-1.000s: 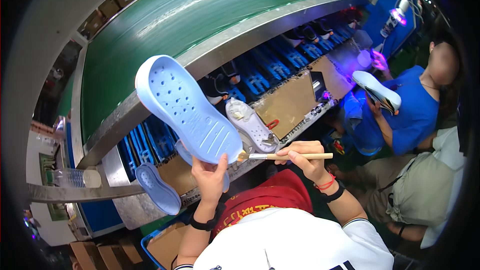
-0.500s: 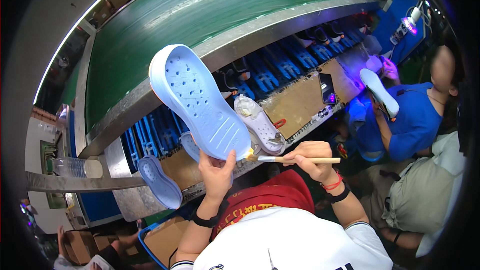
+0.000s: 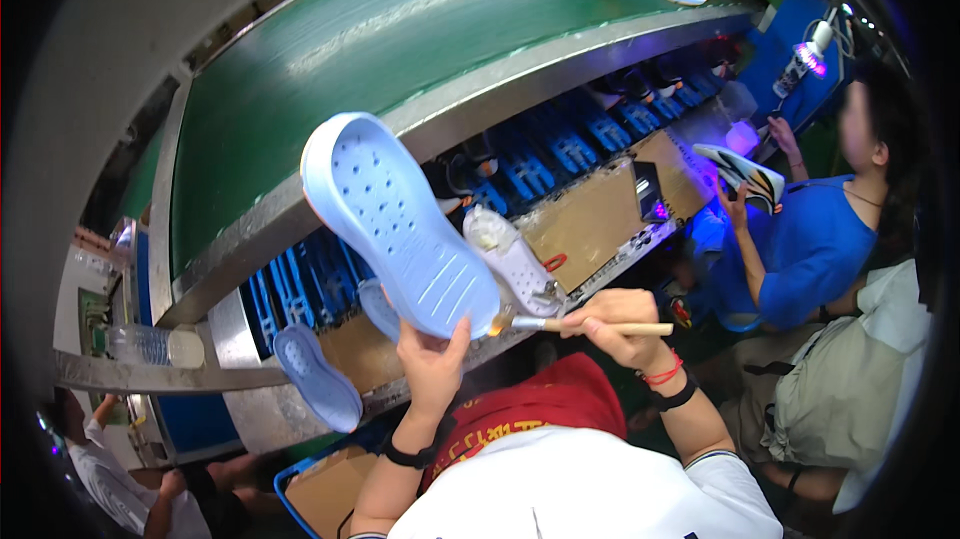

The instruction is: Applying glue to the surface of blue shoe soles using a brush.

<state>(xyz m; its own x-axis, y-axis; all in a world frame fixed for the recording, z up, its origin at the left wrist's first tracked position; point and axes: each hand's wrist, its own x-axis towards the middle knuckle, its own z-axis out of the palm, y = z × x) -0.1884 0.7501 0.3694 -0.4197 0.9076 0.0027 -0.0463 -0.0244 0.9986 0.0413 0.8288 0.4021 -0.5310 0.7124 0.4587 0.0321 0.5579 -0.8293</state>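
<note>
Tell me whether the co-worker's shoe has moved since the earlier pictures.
Yes, leftward and up in the picture: the shoe is now closer to the unmoved black phone.

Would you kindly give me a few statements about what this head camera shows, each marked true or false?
1. The left hand holds a light blue sole. True.
2. The right hand grips a screwdriver. False: it grips a brush with a wooden handle.
3. The brush's tip is at the end of the sole nearest the wearer. True.
4. The conveyor belt is red. False: it is green.
5. A co-worker in blue holds a shoe. True.
</note>
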